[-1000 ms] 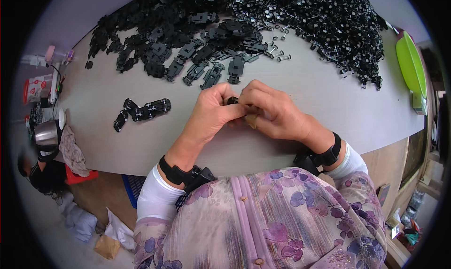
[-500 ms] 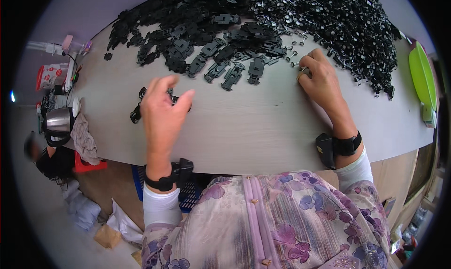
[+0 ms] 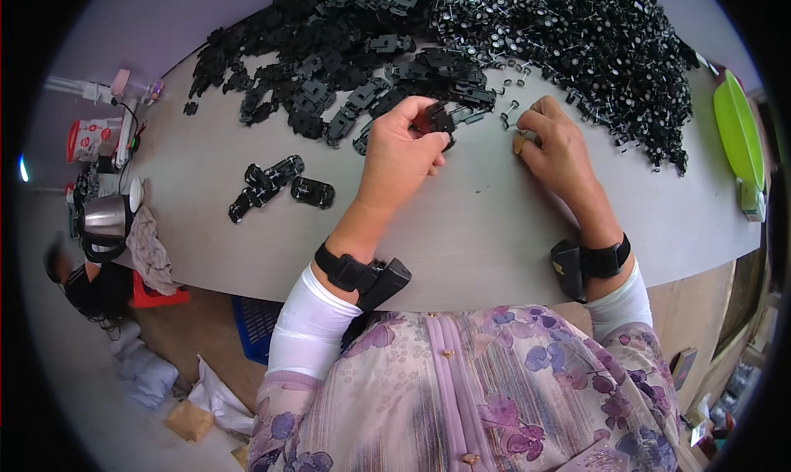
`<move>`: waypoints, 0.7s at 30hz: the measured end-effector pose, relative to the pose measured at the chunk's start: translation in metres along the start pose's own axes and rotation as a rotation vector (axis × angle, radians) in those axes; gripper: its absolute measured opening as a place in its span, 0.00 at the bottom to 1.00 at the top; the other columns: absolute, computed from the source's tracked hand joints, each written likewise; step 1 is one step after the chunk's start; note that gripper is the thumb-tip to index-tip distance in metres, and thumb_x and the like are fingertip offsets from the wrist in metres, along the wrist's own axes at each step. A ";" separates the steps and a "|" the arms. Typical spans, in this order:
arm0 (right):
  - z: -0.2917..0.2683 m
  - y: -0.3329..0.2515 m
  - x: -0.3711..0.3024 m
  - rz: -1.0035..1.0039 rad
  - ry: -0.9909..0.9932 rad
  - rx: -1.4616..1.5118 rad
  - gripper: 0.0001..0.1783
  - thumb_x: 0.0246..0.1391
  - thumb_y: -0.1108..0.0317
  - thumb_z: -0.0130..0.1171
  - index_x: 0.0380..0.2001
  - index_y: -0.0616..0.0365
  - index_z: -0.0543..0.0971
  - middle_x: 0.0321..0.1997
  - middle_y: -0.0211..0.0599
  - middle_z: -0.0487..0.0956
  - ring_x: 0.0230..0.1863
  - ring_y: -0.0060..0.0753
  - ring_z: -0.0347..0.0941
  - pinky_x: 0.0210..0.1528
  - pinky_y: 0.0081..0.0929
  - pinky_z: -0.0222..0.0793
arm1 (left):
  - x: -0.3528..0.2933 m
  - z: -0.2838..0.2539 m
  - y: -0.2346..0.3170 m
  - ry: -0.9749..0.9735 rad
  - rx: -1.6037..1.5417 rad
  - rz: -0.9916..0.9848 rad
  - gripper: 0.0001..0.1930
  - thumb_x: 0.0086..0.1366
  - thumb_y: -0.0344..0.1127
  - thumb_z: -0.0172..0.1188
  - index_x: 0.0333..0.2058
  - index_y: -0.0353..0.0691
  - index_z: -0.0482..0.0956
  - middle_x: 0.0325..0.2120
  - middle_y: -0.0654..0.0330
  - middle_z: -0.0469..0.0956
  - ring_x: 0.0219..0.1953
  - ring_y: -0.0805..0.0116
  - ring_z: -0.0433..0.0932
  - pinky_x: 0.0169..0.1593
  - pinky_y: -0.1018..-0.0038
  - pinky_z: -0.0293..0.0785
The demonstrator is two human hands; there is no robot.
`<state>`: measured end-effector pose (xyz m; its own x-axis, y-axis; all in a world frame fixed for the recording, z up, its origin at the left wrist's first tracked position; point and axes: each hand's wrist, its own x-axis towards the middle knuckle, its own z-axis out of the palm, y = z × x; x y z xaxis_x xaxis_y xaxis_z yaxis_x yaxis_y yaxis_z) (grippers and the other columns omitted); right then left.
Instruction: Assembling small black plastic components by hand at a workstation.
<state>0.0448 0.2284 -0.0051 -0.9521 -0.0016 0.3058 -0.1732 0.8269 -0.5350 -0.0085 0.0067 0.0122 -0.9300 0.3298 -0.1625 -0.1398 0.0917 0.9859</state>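
My left hand holds a black plastic toy car chassis between thumb and fingers, just in front of a heap of like chassis. To its right, my right hand is closed, thumb against bent fingers; whatever it may grip is hidden. A tan band shows at its fingertips. Beside those fingers lies a loose wheel axle with small wheels. Behind spreads a big pile of black wheel-and-axle sets. At the left lie several chassis with wheels on, one of them apart from the others.
A lime-green basin stands at the table's right edge. Along the left edge are a steel kettle, a crumpled cloth and a red-and-white bag. A blue crate sits below the front edge. Another person is at far left.
My left hand has left the wheeled chassis at the left, moved right and taken a chassis from the near side of the heap. My right hand has shifted only slightly.
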 end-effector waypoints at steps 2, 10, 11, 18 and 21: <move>-0.002 -0.005 0.001 -0.002 -0.017 0.030 0.08 0.43 0.75 0.60 0.30 0.62 0.77 0.33 0.38 0.72 0.30 0.37 0.71 0.33 0.29 0.67 | -0.004 -0.008 -0.008 -0.060 -0.198 -0.086 0.12 0.54 0.21 0.62 0.38 0.35 0.75 0.24 0.62 0.77 0.20 0.75 0.76 0.22 0.79 0.72; -0.001 -0.022 -0.003 0.106 -0.221 0.827 0.10 0.44 0.76 0.61 0.33 0.62 0.76 0.36 0.29 0.70 0.35 0.21 0.69 0.35 0.20 0.68 | -0.007 -0.004 -0.010 -0.276 -0.654 -0.158 0.07 0.57 0.22 0.61 0.33 0.37 0.72 0.31 0.59 0.77 0.33 0.67 0.81 0.37 0.74 0.79; 0.001 -0.026 -0.005 0.108 -0.226 0.824 0.10 0.44 0.76 0.61 0.33 0.62 0.76 0.36 0.29 0.70 0.35 0.21 0.69 0.35 0.20 0.68 | -0.007 -0.005 -0.012 -0.274 -0.661 -0.159 0.07 0.57 0.22 0.61 0.33 0.37 0.72 0.31 0.59 0.77 0.33 0.67 0.81 0.37 0.74 0.79; 0.001 -0.027 -0.008 -0.054 -0.324 0.748 0.10 0.42 0.76 0.62 0.32 0.62 0.76 0.36 0.31 0.71 0.33 0.22 0.70 0.35 0.21 0.69 | -0.012 -0.002 -0.021 -0.237 -0.446 -0.062 0.07 0.57 0.19 0.58 0.34 0.34 0.74 0.31 0.61 0.76 0.30 0.74 0.79 0.33 0.79 0.78; -0.007 -0.022 -0.006 0.020 -0.244 0.587 0.10 0.42 0.76 0.62 0.31 0.63 0.76 0.36 0.32 0.71 0.31 0.22 0.70 0.33 0.21 0.68 | -0.015 -0.002 -0.010 -0.203 -0.389 -0.097 0.11 0.57 0.18 0.57 0.40 0.33 0.75 0.31 0.62 0.76 0.29 0.75 0.79 0.32 0.80 0.77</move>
<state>0.0563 0.2136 0.0102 -0.9747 -0.1741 0.1401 -0.1980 0.3825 -0.9025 0.0061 -0.0014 0.0051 -0.8262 0.5180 -0.2214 -0.3766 -0.2157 0.9009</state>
